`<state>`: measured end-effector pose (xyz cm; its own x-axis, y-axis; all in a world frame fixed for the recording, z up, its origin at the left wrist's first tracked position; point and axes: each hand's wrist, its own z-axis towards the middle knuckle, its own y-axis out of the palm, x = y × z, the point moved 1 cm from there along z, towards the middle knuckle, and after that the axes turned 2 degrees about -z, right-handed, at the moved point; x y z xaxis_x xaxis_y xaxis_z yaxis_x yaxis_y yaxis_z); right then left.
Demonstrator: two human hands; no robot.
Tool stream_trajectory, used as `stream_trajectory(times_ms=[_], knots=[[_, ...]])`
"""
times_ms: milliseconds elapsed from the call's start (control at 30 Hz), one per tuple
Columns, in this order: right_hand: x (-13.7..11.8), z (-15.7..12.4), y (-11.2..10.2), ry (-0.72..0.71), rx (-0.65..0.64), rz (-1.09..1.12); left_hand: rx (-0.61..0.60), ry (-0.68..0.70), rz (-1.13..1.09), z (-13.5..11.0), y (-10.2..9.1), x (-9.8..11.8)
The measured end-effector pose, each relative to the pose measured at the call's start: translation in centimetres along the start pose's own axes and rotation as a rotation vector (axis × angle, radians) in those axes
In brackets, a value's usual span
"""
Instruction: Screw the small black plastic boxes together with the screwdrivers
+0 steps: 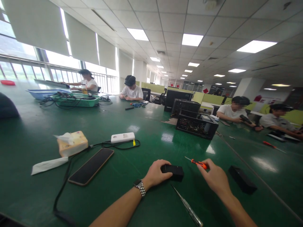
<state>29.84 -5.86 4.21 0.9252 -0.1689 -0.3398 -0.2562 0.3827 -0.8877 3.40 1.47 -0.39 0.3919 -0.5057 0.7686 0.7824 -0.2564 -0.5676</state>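
While the left hand (pixel 157 173) grips the black block (pixel 177 172) on the green worktop (pixel 151 148), the right hand (pixel 216 178) holds the orange screwdriver (pixel 199 163) near it, not touching; a steady block and a left hand kept out of the screwdriver's path would likely help.

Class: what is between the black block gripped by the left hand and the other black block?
In the head view, the right hand, holding an orange-handled screwdriver, is between the left block and the right block.
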Motion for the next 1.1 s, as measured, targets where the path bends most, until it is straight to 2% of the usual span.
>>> stream_trajectory(times_ms=[67,133,267,300,400,467,533,600,700,867,1100], knots=[[1.5,-0.7,2.1,0.036,-0.094,-0.085,0.028,-0.009,0.025,0.2,0.1,-0.2],[1.8,-1.6,3.1,0.011,-0.136,-0.14,0.072,-0.032,0.055,0.4,0.0,-0.4],[-0.7,-3.4,2.3,-0.116,-0.058,-0.156,0.195,-0.104,0.106,0.8,-0.7,-1.1],[-1.7,-4.0,2.1,-0.15,-0.121,-0.121,0.206,-0.116,0.108,0.9,-0.9,-1.2],[-4.6,-5.8,2.0,-0.329,-0.479,0.032,0.218,-0.123,0.094,1.0,-1.2,-1.5],[-5.7,-6.6,2.4,-0.406,-0.583,0.154,0.212,-0.116,0.078,1.0,-1.2,-1.5],[-5.8,-6.6,2.8,-0.343,-0.584,0.321,0.208,-0.106,0.066,1.0,-1.2,-1.4],[-5.5,-6.1,3.2,-0.21,-0.573,0.5,0.206,-0.087,0.063,0.9,-1.1,-1.4],[-5.0,-5.3,3.6,-0.09,-0.552,0.658,0.195,-0.058,0.068,0.7,-0.9,-1.4],[-4.9,-4.8,4.3,-0.036,-0.603,0.735,0.159,-0.039,0.078,0.6,-0.3,-1.1],[-4.7,-4.8,5.9,-0.015,-0.539,0.743,0.151,-0.029,0.087,0.4,-0.2,-0.7]])
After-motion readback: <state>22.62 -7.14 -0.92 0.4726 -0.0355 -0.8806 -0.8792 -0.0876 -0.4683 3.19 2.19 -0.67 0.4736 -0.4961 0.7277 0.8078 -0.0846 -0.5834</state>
